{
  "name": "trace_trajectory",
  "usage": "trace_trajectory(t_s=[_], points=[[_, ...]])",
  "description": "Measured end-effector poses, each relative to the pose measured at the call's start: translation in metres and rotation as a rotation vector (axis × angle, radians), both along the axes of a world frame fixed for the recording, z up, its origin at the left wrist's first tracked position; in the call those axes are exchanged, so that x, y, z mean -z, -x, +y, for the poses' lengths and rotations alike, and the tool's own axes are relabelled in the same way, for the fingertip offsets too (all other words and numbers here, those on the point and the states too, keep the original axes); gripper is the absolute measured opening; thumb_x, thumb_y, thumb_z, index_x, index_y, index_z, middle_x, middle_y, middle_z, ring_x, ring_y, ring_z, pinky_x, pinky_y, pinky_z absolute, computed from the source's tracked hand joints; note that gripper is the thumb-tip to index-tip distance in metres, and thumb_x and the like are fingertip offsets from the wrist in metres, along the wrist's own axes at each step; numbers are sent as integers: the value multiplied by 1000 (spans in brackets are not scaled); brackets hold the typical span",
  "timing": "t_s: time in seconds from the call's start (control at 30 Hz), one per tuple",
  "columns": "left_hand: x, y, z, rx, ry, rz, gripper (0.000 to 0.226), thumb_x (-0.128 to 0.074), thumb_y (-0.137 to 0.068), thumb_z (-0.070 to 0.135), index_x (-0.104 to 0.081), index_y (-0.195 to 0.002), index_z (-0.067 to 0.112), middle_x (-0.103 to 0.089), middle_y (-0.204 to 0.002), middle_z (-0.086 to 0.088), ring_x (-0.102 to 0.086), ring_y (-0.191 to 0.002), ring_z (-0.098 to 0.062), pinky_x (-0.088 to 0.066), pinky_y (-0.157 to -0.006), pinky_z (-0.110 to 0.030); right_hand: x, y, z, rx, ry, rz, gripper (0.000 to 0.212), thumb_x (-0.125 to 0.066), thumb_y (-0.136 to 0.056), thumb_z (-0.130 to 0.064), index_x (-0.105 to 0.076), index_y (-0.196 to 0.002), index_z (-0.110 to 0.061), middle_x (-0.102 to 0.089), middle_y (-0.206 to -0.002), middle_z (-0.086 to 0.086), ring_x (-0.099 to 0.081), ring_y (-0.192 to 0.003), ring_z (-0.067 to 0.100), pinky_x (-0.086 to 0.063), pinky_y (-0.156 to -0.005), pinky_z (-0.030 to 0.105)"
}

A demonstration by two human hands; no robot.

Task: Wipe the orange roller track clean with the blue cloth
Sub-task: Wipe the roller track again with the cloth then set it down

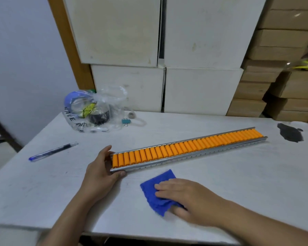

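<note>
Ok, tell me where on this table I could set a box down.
Free: the table's near left corner, between the pen and the left hand; also the wide right stretch in front of the roller track, right of the blue cloth. Crowded: the back left, around the plastic bag and binder clip.

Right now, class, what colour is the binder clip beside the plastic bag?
Teal binder clip, seen in the head view.
</note>
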State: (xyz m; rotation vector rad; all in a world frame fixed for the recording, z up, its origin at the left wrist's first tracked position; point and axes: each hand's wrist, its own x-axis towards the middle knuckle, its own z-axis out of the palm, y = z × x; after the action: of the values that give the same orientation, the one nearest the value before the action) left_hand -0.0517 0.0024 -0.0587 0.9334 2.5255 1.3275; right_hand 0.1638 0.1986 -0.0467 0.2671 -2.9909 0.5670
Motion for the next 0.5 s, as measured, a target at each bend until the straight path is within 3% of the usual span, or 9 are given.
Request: trace_trajectory(t_s=[0.1, 0.17, 0.23, 0.27, 0.33, 0.37, 0.43, 0.5], points=[[-1, 0, 0, -2, 1, 6, 90, -82, -65, 24, -32, -139, 29, -57, -117, 11, -55, -108, -14, -42, -96, -35, 1, 7, -6, 161, 162, -6, 35, -46, -92, -32, -54, -127, -32, -59, -126, -13, -53, -112, 0, -41, -95, 22], [-2, -1, 0, -5, 3, 7, 90, -82, -65, 24, -32, -139, 30, -57, -115, 14, -56, -107, -12, -42, -94, -32, -15, 20, -16, 403, 610, 56, 19, -47, -96, -31, -63, -106, -31, -67, -95, -6, -58, -82, 6, -42, -70, 23], [-2, -1, 0, -9, -8, -3, 92, -83, -64, 24, -31, -139, 30, -56, -114, 17, -56, -107, -11, -41, -93, -30, -31, 42, -22, 670, 1029, 231, 21, -47, -97, -30, -63, -88, -23, -63, -80, 2, -54, -72, 14, -38, -63, 30], [-2, -1, 0, -10, -16, -9, 94, -83, -63, 24, -29, -140, 31, -55, -115, 16, -56, -107, -11, -41, -94, -30, -37, 56, -25, 731, 1136, 320, 23, -46, -97, -30, -62, -84, -20, -60, -77, 3, -52, -68, 13, -37, -62, 30], [1, 0, 0, -14, -26, -24, 99, -83, -63, 24, -24, -142, 32, -54, -120, 11, -55, -109, -12, -42, -96, -34, -45, 84, -43, 685, 1052, 449, 20, -45, -98, -27, -61, -87, -21, -57, -74, 1, -47, -61, 3, -38, -59, 24], [1, 1, 0, -19, -31, -30, 100, -83, -63, 23, -23, -142, 32, -54, -121, 9, -56, -108, -12, -43, -95, -34, -49, 96, -58, 618, 888, 478, 18, -44, -98, -22, -62, -97, -22, -61, -81, 1, -49, -65, 1, -42, -64, 21], [4, 1, 0, -41, -55, -35, 84, -78, -65, 22, -35, -134, 40, -60, -110, 11, -60, -101, -13, -47, -85, -28, -39, 121, -77, 428, 395, 499, 33, -43, -90, -12, -60, -118, -14, -66, -111, 7, -57, -97, 13, -44, -92, 33], [5, 0, 1, -79, -97, -42, 61, -66, -68, 18, -45, -116, 50, -64, -95, 16, -64, -91, -14, -46, -73, -22, -21, 139, -89, 248, 101, 376, 42, -41, -81, -9, -58, -120, -5, -63, -119, 15, -53, -111, 29, -36, -103, 42]])
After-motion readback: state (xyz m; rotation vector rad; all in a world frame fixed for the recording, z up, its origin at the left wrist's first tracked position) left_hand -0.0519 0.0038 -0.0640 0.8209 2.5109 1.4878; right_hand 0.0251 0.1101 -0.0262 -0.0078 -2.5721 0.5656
